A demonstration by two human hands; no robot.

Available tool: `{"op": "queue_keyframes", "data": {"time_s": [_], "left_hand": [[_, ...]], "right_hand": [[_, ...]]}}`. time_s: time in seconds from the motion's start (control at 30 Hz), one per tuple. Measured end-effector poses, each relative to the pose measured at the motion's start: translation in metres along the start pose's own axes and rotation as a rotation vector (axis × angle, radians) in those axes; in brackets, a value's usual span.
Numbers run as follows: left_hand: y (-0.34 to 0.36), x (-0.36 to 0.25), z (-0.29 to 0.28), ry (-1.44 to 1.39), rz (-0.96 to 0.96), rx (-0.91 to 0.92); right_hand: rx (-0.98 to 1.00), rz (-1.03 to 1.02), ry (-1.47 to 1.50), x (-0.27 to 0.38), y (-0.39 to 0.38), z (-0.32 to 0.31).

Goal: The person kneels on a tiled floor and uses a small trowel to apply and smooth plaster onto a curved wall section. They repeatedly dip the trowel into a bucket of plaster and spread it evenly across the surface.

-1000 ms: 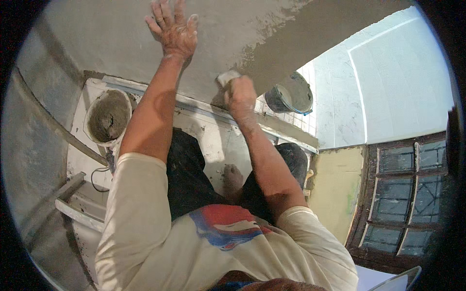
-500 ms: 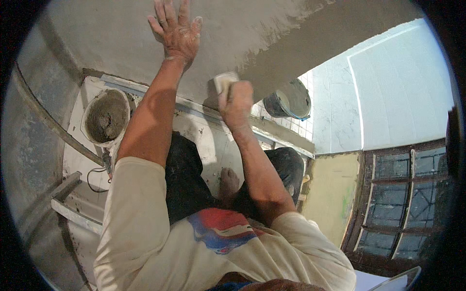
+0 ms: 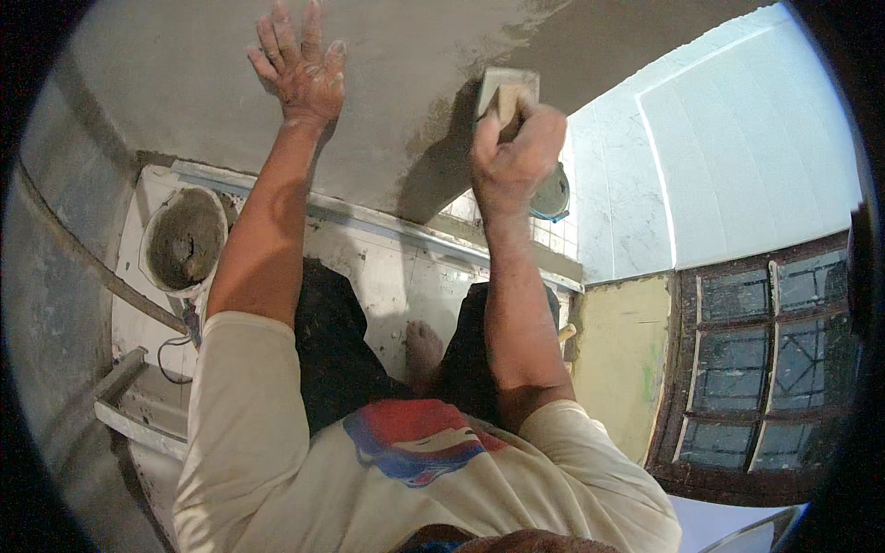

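Tool and surface at a plastered wall, seen from above by the worker. At far left, a curved bar (image 3: 97,263) crosses a grey side wall (image 3: 64,304), with a metal frame (image 3: 138,429) below it. Next, a pale-rimmed bucket (image 3: 180,293) contains grey mortar (image 3: 187,240) with a dark hollow near its middle. The left hand (image 3: 304,83), its fingers spread apart and dusted with pale residue, is laid on the plastered wall (image 3: 387,101); nothing is in its grasp. The plaster here is pale grey and fairly smooth, giving way rightward, along a ragged boundary, to a darker, damp-looking band. At this boundary is the hand float (image 3: 496,85): a pale, smeared, flat rectangular plate with a tan, block-like handle, tilted slightly in view. The right hand (image 3: 519,157) is clamped on the handle, thumb to the left; whether the plate touches the plaster cannot be told. A shadow falls to the left of the plate. Partly hidden behind the right hand is a dark bucket (image 3: 544,210) on white tiles; farther right are a pale blue panel (image 3: 747,157) and a dark-framed window (image 3: 761,364).
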State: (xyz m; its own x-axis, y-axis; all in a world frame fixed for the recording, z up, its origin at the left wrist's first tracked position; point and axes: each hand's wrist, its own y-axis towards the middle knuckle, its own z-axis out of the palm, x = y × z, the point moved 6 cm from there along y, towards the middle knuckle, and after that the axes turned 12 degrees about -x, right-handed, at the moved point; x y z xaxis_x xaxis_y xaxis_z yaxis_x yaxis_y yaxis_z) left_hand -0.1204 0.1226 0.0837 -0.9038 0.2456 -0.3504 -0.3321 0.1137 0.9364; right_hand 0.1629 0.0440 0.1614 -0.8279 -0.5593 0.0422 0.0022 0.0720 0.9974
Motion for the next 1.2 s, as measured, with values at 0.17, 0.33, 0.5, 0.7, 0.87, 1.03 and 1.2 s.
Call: {"op": "queue_keyframes", "data": {"time_s": [0.17, 0.33, 0.5, 0.7, 0.87, 1.03, 1.2], "left_hand": [[-0.003, -0.009, 0.002, -0.030, -0.031, 0.005], [-0.001, 0.005, 0.005, -0.023, -0.038, 0.029], [-0.004, 0.003, 0.005, -0.001, -0.043, 0.034], [-0.006, 0.003, 0.006, -0.016, -0.035, 0.036], [0.001, 0.000, -0.001, 0.012, -0.031, 0.017], [-0.010, -0.005, 0.008, -0.021, -0.061, 0.057], [-0.008, 0.004, 0.004, -0.001, -0.045, 0.062]], "right_hand": [[0.340, -0.083, 0.048, 0.013, -0.069, 0.044], [0.268, -0.011, 0.138, 0.024, -0.057, 0.030], [0.140, -0.038, 0.033, 0.013, -0.006, 0.036], [0.415, -0.054, 0.123, 0.032, -0.051, 0.030], [-0.011, -0.127, 0.092, -0.003, 0.077, 0.015], [0.497, -0.141, 0.202, 0.017, -0.052, 0.032], [0.134, -0.176, 0.015, -0.018, 0.045, -0.018]]}}
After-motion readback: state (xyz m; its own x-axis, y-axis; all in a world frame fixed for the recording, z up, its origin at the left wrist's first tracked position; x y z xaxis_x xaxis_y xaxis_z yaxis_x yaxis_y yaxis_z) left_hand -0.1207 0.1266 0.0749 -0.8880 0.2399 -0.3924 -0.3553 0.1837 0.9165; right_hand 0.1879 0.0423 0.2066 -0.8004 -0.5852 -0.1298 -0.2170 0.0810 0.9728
